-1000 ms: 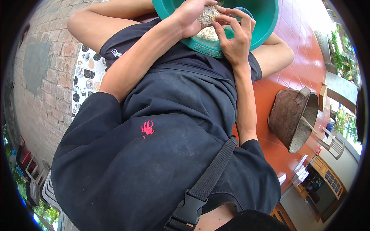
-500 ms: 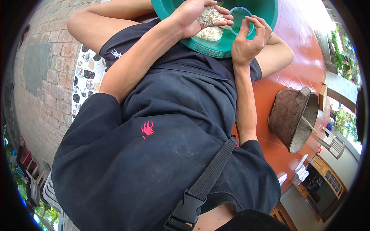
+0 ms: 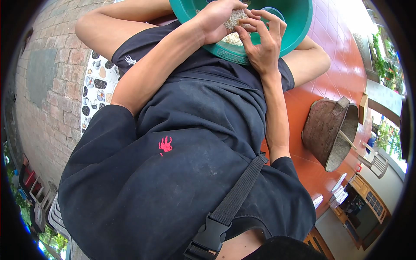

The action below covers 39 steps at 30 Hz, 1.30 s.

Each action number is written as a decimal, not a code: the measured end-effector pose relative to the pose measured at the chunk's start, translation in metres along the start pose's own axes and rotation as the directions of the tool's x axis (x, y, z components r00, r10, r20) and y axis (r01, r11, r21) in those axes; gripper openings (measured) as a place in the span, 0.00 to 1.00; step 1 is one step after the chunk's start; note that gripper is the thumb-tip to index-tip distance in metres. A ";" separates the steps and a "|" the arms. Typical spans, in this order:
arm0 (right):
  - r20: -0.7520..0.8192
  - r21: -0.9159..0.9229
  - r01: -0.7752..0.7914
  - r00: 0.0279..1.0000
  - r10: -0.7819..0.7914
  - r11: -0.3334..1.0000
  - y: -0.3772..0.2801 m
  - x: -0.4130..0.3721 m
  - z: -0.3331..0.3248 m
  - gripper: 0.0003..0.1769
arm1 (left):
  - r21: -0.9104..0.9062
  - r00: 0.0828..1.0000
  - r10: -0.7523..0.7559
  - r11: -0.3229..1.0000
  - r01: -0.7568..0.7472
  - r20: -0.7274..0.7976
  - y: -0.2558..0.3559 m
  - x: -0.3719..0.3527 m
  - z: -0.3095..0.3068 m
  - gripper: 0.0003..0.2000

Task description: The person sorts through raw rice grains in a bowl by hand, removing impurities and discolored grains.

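My left hand (image 3: 219,19) is cupped palm up over a green plastic basin (image 3: 301,19) on my lap, holding a heap of rice grains (image 3: 236,19). Over that heap reaches my right hand (image 3: 264,41), its fingers bent and thumb and fingertips slightly apart at the grains. Nothing can be made out between them. More white rice (image 3: 233,39) lies in the basin below my left hand. Behind my right fingers, partly hidden, a clear round cup (image 3: 277,13) with a bluish rim sits inside the basin.
A worn brown bucket (image 3: 325,130) with a stick in it lies tilted on the red tiled floor (image 3: 286,121) to my right. Brick paving (image 3: 60,95) and a pebble-patterned edge (image 3: 97,86) are on my left. A chair (image 3: 377,164) stands farther off.
My right hand has moved left from above the clear cup to the rice in my left palm, and its pinched fingertips have parted. My left hand has stayed nearly still.
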State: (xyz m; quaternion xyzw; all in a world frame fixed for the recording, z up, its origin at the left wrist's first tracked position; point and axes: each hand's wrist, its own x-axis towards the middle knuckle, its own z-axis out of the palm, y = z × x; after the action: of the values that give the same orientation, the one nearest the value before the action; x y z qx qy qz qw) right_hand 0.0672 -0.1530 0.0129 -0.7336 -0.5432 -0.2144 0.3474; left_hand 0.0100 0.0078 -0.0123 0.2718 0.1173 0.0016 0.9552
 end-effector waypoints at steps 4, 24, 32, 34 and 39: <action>0.005 0.009 -0.003 1.000 0.003 1.000 0.001 0.000 0.001 0.08 | 0.028 0.999 0.006 1.000 -0.005 -0.048 0.001 -0.004 0.004 0.11; -0.183 0.080 -0.018 0.983 0.033 0.997 0.006 -0.001 0.000 0.09 | -0.023 0.999 -0.026 0.999 0.025 -0.034 0.006 -0.005 0.010 0.13; -0.181 0.074 -0.031 0.983 0.044 0.997 0.009 -0.003 0.002 0.07 | -0.040 1.000 0.009 0.999 -0.010 -0.022 0.002 -0.001 0.005 0.13; -0.186 0.083 -0.041 0.981 0.056 0.996 0.008 -0.002 0.002 0.07 | -0.032 0.999 0.020 0.999 -0.021 -0.032 0.004 -0.003 0.008 0.13; -0.195 0.109 -0.075 0.976 0.095 0.991 0.009 -0.002 0.001 0.06 | 0.005 0.996 -0.028 1.000 0.029 -0.085 0.009 -0.008 0.019 0.14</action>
State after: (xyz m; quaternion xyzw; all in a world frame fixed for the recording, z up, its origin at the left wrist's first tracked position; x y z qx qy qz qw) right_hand 0.0747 -0.1554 0.0086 -0.7125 -0.4838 -0.2443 0.4456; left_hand 0.0074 0.0050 0.0097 0.2726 0.1617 -0.0009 0.9485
